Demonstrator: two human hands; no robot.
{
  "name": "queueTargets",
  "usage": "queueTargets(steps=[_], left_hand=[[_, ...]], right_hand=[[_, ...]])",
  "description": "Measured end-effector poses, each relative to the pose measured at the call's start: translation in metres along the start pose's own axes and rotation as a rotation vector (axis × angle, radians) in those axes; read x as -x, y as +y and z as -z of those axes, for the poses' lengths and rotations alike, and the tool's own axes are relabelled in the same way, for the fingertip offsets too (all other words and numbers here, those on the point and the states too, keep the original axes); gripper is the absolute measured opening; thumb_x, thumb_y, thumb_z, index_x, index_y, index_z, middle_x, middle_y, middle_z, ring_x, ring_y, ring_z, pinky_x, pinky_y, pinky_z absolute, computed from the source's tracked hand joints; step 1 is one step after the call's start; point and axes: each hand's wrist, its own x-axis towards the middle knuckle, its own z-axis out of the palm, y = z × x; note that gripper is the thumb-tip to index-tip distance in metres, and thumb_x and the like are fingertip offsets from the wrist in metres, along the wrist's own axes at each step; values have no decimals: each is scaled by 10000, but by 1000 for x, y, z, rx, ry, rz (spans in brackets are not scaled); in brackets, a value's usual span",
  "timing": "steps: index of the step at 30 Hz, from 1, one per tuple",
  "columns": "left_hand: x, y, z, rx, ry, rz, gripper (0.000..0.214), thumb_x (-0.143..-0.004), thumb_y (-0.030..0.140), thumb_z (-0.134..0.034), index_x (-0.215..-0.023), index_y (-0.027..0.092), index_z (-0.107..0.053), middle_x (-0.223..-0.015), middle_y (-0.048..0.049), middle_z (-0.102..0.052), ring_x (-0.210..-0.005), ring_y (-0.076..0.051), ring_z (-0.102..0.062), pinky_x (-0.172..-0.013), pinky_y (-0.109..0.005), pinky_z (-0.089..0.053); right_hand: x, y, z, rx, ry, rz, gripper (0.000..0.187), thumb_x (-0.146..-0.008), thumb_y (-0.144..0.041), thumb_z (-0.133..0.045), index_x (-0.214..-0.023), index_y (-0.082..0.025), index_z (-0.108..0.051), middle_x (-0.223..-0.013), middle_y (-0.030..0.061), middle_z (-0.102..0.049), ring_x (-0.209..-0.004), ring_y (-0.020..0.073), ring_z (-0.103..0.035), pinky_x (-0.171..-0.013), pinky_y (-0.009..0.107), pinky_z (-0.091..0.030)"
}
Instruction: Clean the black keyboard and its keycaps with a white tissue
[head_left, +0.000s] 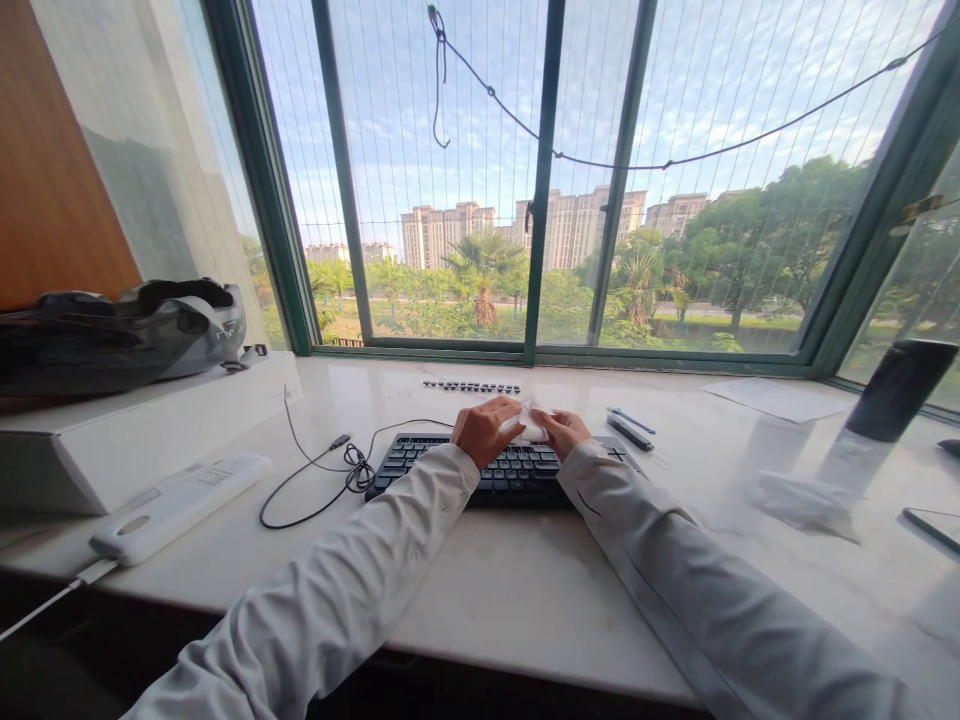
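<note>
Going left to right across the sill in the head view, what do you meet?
White remote-like device → coiled black cable → left hand → small white piece held between both hands → right hand → pens → dark cylinder.

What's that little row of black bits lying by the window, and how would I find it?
Start at the big green-framed window and drop to the pale sill-top desk under it. Beyond the black keyboard, where both hands hold a white wipe, lies a short row of loose black keycaps. Unlike the keyboard's keys, they sit alone on bare stone, nearest the glass.
</note>
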Motion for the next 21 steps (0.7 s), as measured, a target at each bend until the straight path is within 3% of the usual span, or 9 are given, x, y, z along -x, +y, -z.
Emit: queueTargets(steps=[3,5,10,13,18,21], left_hand=[[1,0,1,-40,-15,75,346,-853,348,-532,-1193,312,-584,-1018,40,-709,-885,-134,-663,-761,-215,-495],[2,1,2,-73,-45,104,329,-869,395,-507,-1182,323,-580,-930,49,-727,-822,-133,-677,-714,-209,-488],[2,1,0,-99,-70,63,333,-867,363,-505,-1194,340,-562,-881,58,-732,-765,-134,-683,-658,-209,-476],[2,-1,-2,-106,-64,62,363,-855,334,-512,-1216,353,-546,-880,57,-732,-758,-132,-679,-658,-209,-475],[3,2,1,-141,-90,75,384,-842,355,-520,-1226,353,-536,-859,38,-728,-769,-150,-677,-678,-227,-481],[3,5,4,-148,-120,86,419,-818,315,-546,-1236,349,-530,-870,32,-725,-801,-153,-672,-706,-223,-487]], right_hand=[[1,2,-2,-45,-9,-20,357,-531,-521,-727,-552,-204,-565,-454,-7,-513,-559,166,-537,-582,305,-457],[2,2,-5,-119,-33,-53,368,-487,-493,-750,-519,-200,-531,-458,-13,-510,-556,158,-531,-611,319,-477],[7,-5,-8,-93,-144,-54,378,-409,-445,-783,-546,-152,-588,-471,-3,-538,-488,125,-485,-550,285,-429],[10,-8,-5,-38,-117,-9,375,-419,-426,-791,-614,-145,-634,-509,-1,-575,-481,120,-484,-499,256,-365],[10,-3,1,134,11,3,379,-550,-527,-726,-491,-172,-607,-382,-11,-483,-413,114,-429,-439,264,-328],[7,1,3,145,59,29,375,-540,-514,-738,-529,-149,-653,-410,-6,-527,-416,112,-455,-438,256,-336]])
